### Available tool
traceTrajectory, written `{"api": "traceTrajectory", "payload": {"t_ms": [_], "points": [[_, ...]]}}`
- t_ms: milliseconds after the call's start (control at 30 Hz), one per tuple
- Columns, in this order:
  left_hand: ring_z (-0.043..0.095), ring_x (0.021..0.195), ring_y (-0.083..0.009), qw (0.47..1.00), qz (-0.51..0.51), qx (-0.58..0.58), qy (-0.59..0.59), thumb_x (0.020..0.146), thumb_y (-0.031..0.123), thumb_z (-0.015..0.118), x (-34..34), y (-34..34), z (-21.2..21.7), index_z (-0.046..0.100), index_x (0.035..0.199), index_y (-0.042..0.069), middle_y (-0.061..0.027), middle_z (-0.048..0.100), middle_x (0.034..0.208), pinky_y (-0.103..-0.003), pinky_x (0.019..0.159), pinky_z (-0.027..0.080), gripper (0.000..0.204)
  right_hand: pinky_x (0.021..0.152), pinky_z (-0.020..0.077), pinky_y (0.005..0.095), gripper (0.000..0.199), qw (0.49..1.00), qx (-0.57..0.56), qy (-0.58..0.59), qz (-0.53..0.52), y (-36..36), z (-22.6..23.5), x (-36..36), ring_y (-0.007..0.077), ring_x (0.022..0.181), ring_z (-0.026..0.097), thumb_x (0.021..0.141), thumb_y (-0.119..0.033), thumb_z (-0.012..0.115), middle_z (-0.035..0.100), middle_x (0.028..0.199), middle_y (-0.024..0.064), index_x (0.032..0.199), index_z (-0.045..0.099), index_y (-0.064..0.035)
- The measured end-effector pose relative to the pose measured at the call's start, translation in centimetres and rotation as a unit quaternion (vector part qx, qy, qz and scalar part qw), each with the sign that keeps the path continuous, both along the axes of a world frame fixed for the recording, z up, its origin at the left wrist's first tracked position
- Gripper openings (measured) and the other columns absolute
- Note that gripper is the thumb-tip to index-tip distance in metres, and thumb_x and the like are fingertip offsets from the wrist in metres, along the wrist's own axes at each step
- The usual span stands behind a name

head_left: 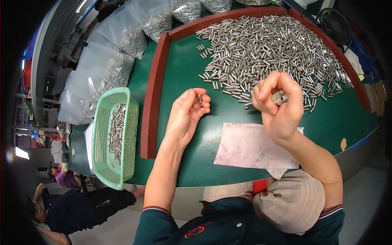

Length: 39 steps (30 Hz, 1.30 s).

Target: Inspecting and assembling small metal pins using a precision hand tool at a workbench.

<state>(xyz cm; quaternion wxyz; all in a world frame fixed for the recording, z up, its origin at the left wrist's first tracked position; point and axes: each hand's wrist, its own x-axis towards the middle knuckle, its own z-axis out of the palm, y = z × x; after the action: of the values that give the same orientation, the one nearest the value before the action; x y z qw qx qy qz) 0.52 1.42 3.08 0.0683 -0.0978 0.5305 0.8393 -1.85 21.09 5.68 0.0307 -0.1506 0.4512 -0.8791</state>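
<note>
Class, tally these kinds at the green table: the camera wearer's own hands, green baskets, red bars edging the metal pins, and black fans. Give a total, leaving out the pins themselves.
Hands: 2 (left hand, right hand)
Green basket: 1
Red bars: 3 (left bar, far bar, right bar)
Black fan: 1
Total: 7
</note>
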Motion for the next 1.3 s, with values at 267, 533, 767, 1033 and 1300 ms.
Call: {"api": "traceTrajectory", "payload": {"t_ms": [267, 533, 767, 1033, 1300], "points": [[0.033, 0.049, -0.0028, 0.898, 0.073, -0.418, 0.115, 0.080, 0.017, 0.060, -1.7, 0.7, 0.0, 0.054, 0.072, 0.002, 0.0045, 0.038, 0.056, -0.020, 0.044, 0.028, 0.018, 0.042, 0.0246, 0.0196, 0.038, 0.988, 0.082, 0.111, -0.072, 1.1, 0.1, -0.4, 0.0048, 0.043, 0.031, 0.082, -0.025, 0.035, 0.050, 0.056, 0.0041, 0.058, 0.051, 0.0002], [0.051, 0.057, -0.0239, 0.681, -0.007, -0.666, 0.304, 0.072, 0.003, 0.061, -2.7, 1.6, -0.9, 0.061, 0.089, 0.004, -0.0108, 0.050, 0.066, -0.033, 0.054, 0.041, 0.018, 0.043, 0.0257, 0.0202, 0.036, 0.979, 0.131, 0.134, -0.075, 0.8, -0.1, 0.1, 0.0046, 0.046, 0.033, 0.081, -0.024, 0.038, 0.048, 0.055, 0.0015, 0.057, 0.051, -0.0002], [0.053, 0.058, -0.0254, 0.687, 0.002, -0.669, 0.283, 0.073, 0.003, 0.059, -2.2, 1.2, -1.1, 0.058, 0.091, 0.002, -0.0117, 0.053, 0.070, -0.034, 0.055, 0.042, 0.019, 0.042, 0.0249, 0.0211, 0.036, 0.979, 0.135, 0.136, -0.064, 0.8, -0.8, 0.0, 0.0047, 0.045, 0.032, 0.081, -0.022, 0.038, 0.046, 0.053, 0.0007, 0.057, 0.051, 0.0008], [0.053, 0.057, -0.0264, 0.687, 0.011, -0.672, 0.275, 0.073, 0.003, 0.058, -2.0, 0.2, -1.5, 0.059, 0.090, 0.001, -0.0124, 0.053, 0.069, -0.034, 0.053, 0.041, 0.016, 0.041, 0.0216, 0.0201, 0.036, 0.982, 0.136, 0.119, -0.058, 0.5, -1.2, 0.0, 0.0032, 0.043, 0.028, 0.081, -0.023, 0.039, 0.046, 0.053, 0.0005, 0.058, 0.052, 0.0007], [0.045, 0.049, -0.0159, 0.729, -0.019, -0.637, 0.250, 0.074, 0.004, 0.059, -0.8, 0.8, 0.4, 0.055, 0.077, -0.001, -0.0081, 0.047, 0.057, -0.028, 0.048, 0.038, 0.007, 0.042, 0.0238, 0.0216, 0.041, 0.998, 0.018, 0.057, 0.010, 0.2, -0.6, 0.0, 0.0069, 0.040, 0.026, 0.084, -0.027, 0.030, 0.034, 0.044, 0.0007, 0.056, 0.047, -0.0019]]}}
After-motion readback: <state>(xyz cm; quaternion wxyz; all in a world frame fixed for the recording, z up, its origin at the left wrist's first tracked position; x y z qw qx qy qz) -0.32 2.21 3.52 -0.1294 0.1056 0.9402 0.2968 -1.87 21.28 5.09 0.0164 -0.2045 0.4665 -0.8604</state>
